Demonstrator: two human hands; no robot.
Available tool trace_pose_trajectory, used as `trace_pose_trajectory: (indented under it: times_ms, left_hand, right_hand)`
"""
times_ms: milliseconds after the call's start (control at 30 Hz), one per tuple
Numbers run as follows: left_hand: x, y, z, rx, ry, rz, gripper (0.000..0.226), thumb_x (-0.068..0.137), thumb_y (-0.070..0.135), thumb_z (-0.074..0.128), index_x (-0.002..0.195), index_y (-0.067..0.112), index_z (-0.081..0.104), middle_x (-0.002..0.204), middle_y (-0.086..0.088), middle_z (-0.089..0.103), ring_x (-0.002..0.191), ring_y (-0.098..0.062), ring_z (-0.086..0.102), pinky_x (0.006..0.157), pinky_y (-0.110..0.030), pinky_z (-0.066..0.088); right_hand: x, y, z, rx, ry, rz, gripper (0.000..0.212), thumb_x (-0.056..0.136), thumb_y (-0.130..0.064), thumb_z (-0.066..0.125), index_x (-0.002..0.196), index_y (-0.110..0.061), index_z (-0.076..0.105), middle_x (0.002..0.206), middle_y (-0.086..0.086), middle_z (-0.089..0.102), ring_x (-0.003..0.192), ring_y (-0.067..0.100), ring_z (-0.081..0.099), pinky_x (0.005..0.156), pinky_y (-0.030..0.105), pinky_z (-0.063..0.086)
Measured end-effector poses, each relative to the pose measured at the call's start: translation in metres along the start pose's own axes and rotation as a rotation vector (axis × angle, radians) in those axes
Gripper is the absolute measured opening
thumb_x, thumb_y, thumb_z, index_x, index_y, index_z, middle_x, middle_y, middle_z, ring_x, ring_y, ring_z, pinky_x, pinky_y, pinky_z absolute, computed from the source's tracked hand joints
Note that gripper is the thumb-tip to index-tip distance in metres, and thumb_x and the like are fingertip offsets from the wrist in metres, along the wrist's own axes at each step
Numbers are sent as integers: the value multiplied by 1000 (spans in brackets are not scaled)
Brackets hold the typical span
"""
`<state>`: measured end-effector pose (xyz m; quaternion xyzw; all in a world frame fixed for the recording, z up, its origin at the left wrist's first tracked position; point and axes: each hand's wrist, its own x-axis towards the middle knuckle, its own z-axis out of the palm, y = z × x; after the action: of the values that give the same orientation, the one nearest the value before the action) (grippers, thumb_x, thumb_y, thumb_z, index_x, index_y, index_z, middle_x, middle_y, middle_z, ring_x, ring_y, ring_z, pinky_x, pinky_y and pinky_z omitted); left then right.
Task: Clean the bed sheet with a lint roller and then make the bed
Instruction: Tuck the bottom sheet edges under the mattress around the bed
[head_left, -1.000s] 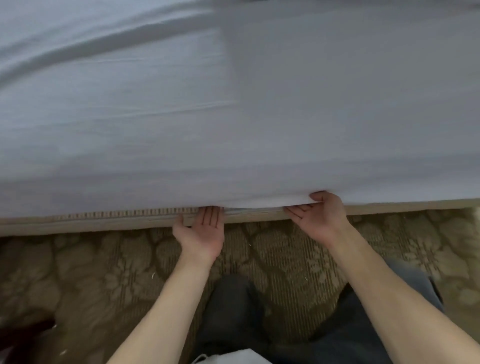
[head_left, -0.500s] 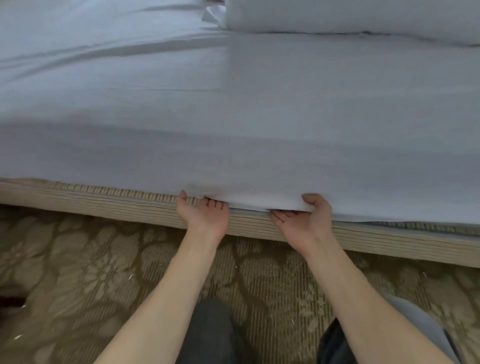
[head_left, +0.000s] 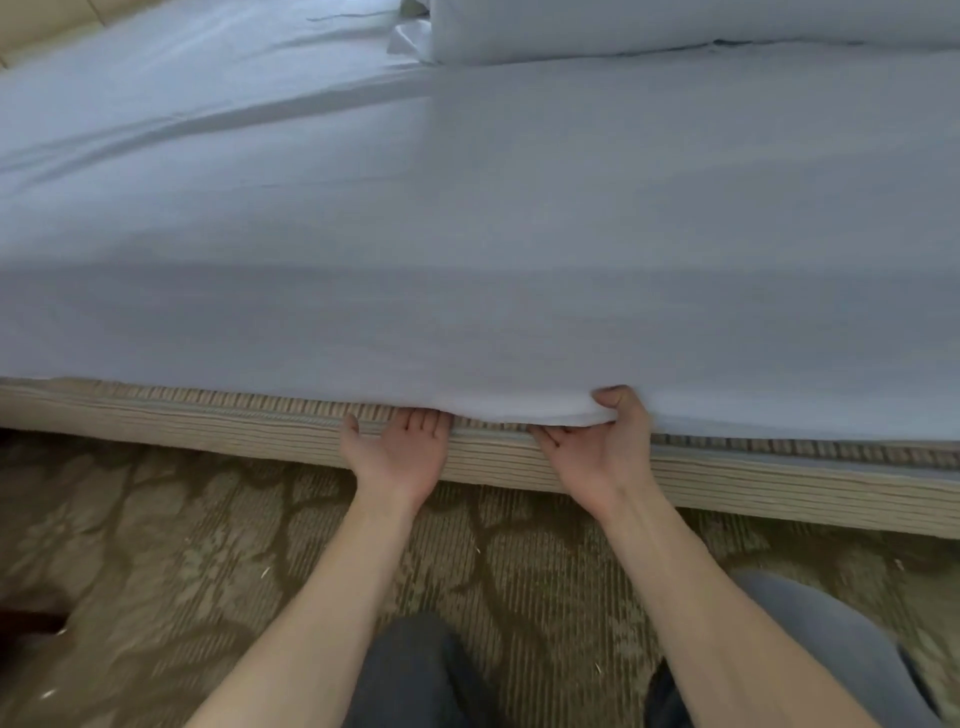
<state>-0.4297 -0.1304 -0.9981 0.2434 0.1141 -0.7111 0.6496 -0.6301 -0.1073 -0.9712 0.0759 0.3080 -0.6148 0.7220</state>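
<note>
One wide-angle view alone, worn on the head, looks forward and down from close above the near edge of the bed frame (head_left: 208, 431). The bed sheet (head_left: 467, 234) fills the upper half, carpet (head_left: 156, 545) the lower.

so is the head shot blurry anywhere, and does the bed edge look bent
Head view: light is soft with no glare, and the bed sheet darkens down its hanging side. Head view: the bed base runs tilted and slightly bowed, likely from the wide lens. Head view: the carpet is smeared, while the left hand and right hand look sharper.
</note>
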Motion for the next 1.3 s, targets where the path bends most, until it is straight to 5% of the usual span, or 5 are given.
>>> trace_pose_trajectory:
  times_ms: [467, 733, 867, 1000, 1300]
  left_hand:
    - [-27, -48, 13, 991, 147, 33, 31, 96, 17, 69, 123, 1, 63, 107, -16, 77, 97, -23, 76, 74, -26, 62]
    - [-12, -73, 27, 1210, 306, 269, 13, 98, 18, 64, 94, 6, 66, 78, -6, 75, 60, -16, 71, 48, -23, 53]
    - [-19, -84, 27, 963, 319, 262, 13, 98, 10, 66, 101, -2, 66, 87, -16, 75, 75, -22, 76, 63, -28, 63]
    - [-22, -89, 30, 710, 360, 156, 31, 93, 4, 71, 121, -5, 62, 109, -23, 72, 99, -30, 72, 75, -36, 64]
    - [-36, -91, 54, 410, 289, -19, 69, 101, 26, 53, 154, -8, 24, 156, -28, 35, 146, -40, 35, 123, -49, 27]
  right_hand:
    - [-14, -27, -38, -744, 342, -210, 11, 96, -15, 64, 104, -9, 67, 84, 7, 77, 63, 15, 68, 51, 25, 51]
    - [-13, -26, -50, -1061, 445, -361, 20, 90, -22, 64, 79, -6, 71, 66, 5, 74, 47, 14, 63, 52, 29, 50]
    - [-26, -29, -45, -537, 376, -239, 20, 96, -19, 66, 100, 0, 69, 81, 10, 75, 65, 15, 70, 58, 27, 57]
    - [-43, -61, -33, 18, 159, -7, 45, 99, -21, 60, 134, 5, 47, 128, 29, 58, 123, 38, 57, 112, 50, 43]
    - [-32, -76, -42, 262, -7, 70, 68, 90, -41, 66, 141, -3, 42, 135, 28, 53, 124, 48, 53, 112, 62, 37]
